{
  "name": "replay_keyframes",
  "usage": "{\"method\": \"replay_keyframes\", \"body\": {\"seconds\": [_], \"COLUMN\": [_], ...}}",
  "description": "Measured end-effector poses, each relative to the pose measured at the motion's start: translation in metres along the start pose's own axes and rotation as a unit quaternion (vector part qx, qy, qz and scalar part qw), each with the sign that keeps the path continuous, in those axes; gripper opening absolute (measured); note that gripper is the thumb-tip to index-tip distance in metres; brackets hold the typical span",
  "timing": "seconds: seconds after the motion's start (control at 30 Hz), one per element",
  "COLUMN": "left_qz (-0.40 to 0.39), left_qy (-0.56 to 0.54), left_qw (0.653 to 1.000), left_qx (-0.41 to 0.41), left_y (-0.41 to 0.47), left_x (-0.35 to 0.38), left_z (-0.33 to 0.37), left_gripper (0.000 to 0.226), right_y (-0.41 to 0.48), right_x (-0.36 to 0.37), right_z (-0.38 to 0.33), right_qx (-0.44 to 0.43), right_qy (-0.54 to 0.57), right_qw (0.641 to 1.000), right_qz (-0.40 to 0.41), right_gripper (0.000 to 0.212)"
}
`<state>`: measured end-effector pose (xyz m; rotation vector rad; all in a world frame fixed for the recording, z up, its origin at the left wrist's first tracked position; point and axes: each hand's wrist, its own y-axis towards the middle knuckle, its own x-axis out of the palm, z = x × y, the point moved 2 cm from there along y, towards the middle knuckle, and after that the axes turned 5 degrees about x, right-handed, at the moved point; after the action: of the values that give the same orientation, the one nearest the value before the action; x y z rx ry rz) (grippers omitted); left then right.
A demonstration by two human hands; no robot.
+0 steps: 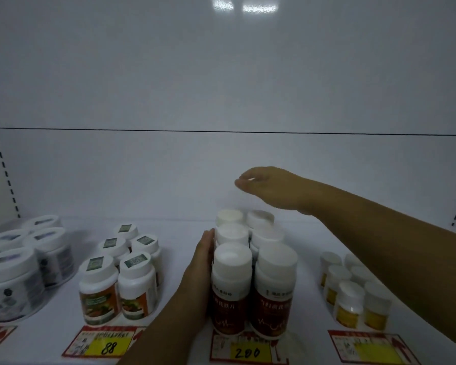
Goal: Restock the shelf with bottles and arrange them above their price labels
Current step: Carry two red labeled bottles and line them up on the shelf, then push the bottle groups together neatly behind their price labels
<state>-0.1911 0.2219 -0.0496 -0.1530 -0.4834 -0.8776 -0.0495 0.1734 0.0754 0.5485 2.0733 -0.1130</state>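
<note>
Head view: the step in hand looks like squaring up a block of stock, not fetching more. The red-labelled bottles [232, 285] stand on the shelf [308, 312] at 6 o'clock in the picture, directly above the price label marked 200 [248, 351].

The left hand [203, 259] lies flat with straight fingers against the block's 9 o'clock side, pressing and gripping nothing. The right hand [269, 188] hovers over the block's 12 o'clock end, clear of the caps. Its fingers are loosely bent, with nothing that I can see in them.

The next move probably calls for a matching push from the 3 o'clock side, or a press from the back. That would close the rows and centre them over the label without tipping the tall front pair.

- **Red-labelled bottles:** six, in two columns of three.
- **Orange-labelled bottles [99, 288]:** five, at 8 o'clock above the label marked 88 [106, 345].
- **Jars [8, 280]:** at least four, at 9 o'clock, cut by the edge.
- **Yellow bottles [352, 299]:** about six show at 4 o'clock, and the right forearm hides any more.
- **Price labels:** four along the front edge.
</note>
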Motion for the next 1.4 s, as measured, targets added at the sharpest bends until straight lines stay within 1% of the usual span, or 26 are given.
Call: {"method": "replay_keyframes", "body": {"seconds": [0.03, 0.1, 0.17, 0.2, 0.27, 0.3, 0.37, 0.47, 0.53, 0.63, 0.73, 0.83, 0.9, 0.97, 1.0, 1.03, 1.07, 1.1, 1.13, 1.17, 1.2, 1.23, 1.27, 1.3, 1.33, 1.4], "left_qz": [0.0, -0.006, -0.01, -0.013, -0.009, -0.006, -0.011, -0.038, -0.031, -0.018, 0.003, -0.012, 0.005, 0.025, 0.042, 0.077, 0.117, 0.152, 0.175, 0.173, 0.139, 0.076, -0.008, -0.083, -0.119, -0.108], "left_qy": [0.001, 0.004, 0.006, 0.005, -0.001, -0.005, -0.005, 0.035, 0.06, 0.041, 0.03, 0.06, 0.077, 0.087, 0.081, 0.097, 0.122, 0.153, 0.191, 0.215, 0.208, 0.19, 0.178, 0.191, 0.216, 0.239], "left_qw": [1.0, 1.0, 1.0, 1.0, 1.0, 1.0, 1.0, 0.998, 0.996, 0.999, 0.999, 0.998, 0.997, 0.996, 0.996, 0.992, 0.982, 0.962, 0.932, 0.904, 0.888, 0.879, 0.875, 0.872, 0.878, 0.923], "left_qx": [-0.001, -0.004, -0.001, 0.001, 0.002, 0.002, 0.009, 0.04, 0.051, 0.02, 0.012, 0.017, 0.018, 0.021, 0.023, 0.04, 0.084, 0.166, 0.254, 0.328, 0.385, 0.431, 0.45, 0.443, 0.411, 0.282], "left_y": [0.001, 0.003, 0.003, 0.003, 0.004, 0.005, 0.005, 0.001, -0.001, -0.004, -0.006, -0.013, -0.017, -0.019, -0.02, -0.021, -0.028, -0.037, -0.051, -0.065, -0.078, -0.091, -0.1, -0.106, -0.106, -0.094], "left_x": [-0.001, -0.002, -0.001, -0.001, -0.001, -0.002, -0.002, 0.005, 0.008, 0.007, 0.002, 0.006, 0.004, -0.004, -0.007, -0.009, -0.005, 0.002, 0.013, 0.025, 0.039, 0.054, 0.07, 0.088, 0.101, 0.128], "left_z": [0.0, -0.003, -0.003, -0.005, -0.006, -0.007, -0.006, -0.005, -0.002, 0.002, 0.002, 0.005, 0.007, 0.009, 0.009, 0.009, 0.017, 0.026, 0.035, 0.041, 0.044, 0.043, 0.035, 0.023, 0.009, -0.013], "left_gripper": [0.058, 0.058, 0.056, 0.055, 0.05, 0.049, 0.048, 0.037, 0.038, 0.046, 0.046, 0.046, 0.048, 0.062, 0.08, 0.092, 0.086, 0.066, 0.051, 0.051, 0.057, 0.063, 0.066, 0.065, 0.064, 0.066], "right_y": [-0.003, -0.009, -0.013, -0.014, -0.015, -0.016, -0.018, -0.02, -0.021, -0.027, -0.034, -0.04, -0.047, -0.059, -0.068, -0.077, -0.087, -0.097, -0.107, -0.115, -0.122, -0.127, -0.13, -0.133, -0.135, -0.137], "right_x": [-0.001, 0.005, 0.016, 0.019, 0.02, 0.018, 0.017, 0.018, 0.02, 0.022, 0.023, 0.023, 0.02, 0.014, 0.011, 0.006, 0.0, -0.006, -0.011, -0.016, -0.019, -0.019, -0.018, -0.014, -0.008, 0.006], "right_z": [0.01, 0.027, 0.038, 0.041, 0.043, 0.043, 0.041, 0.038, 0.037, 0.032, 0.027, 0.023, 0.025, 0.026, 0.028, 0.031, 0.036, 0.043, 0.052, 0.062, 0.073, 0.084, 0.094, 0.103, 0.112, 0.128], "right_qx": [0.03, 0.093, 0.11, 0.105, 0.095, 0.091, 0.087, 0.1, 0.108, 0.118, 0.126, 0.132, 0.136, 0.142, 0.145, 0.146, 0.149, 0.15, 0.15, 0.153, 0.162, 0.17, 0.179, 0.186, 0.193, 0.204], "right_qy": [0.056, 0.118, 0.13, 0.135, 0.152, 0.156, 0.15, 0.145, 0.133, 0.125, 0.116, 0.083, 0.063, 0.054, 0.055, 0.059, 0.068, 0.082, 0.095, 0.105, 0.116, 0.131, 0.152, 0.177, 0.204, 0.271], "right_qw": [0.998, 0.988, 0.978, 0.977, 0.977, 0.978, 0.979, 0.978, 0.978, 0.979, 0.981, 0.987, 0.989, 0.987, 0.986, 0.984, 0.981, 0.978, 0.974, 0.97, 0.965, 0.958, 0.952, 0.945, 0.938, 0.918], "right_qz": [0.005, -0.048, -0.118, -0.13, -0.114, -0.106, -0.105, -0.115, -0.117, -0.11, -0.09, -0.042, 0.004, 0.045, 0.064, 0.082, 0.101, 0.12, 0.139, 0.157, 0.173, 0.188, 0.198, 0.204, 0.205, 0.207], "right_gripper": [0.055, 0.054, 0.048, 0.042, 0.032, 0.031, 0.035, 0.038, 0.042, 0.049, 0.052, 0.058, 0.062, 0.06, 0.059, 0.057, 0.056, 0.055, 0.054, 0.054, 0.055, 0.057, 0.06, 0.063, 0.066, 0.068]}}
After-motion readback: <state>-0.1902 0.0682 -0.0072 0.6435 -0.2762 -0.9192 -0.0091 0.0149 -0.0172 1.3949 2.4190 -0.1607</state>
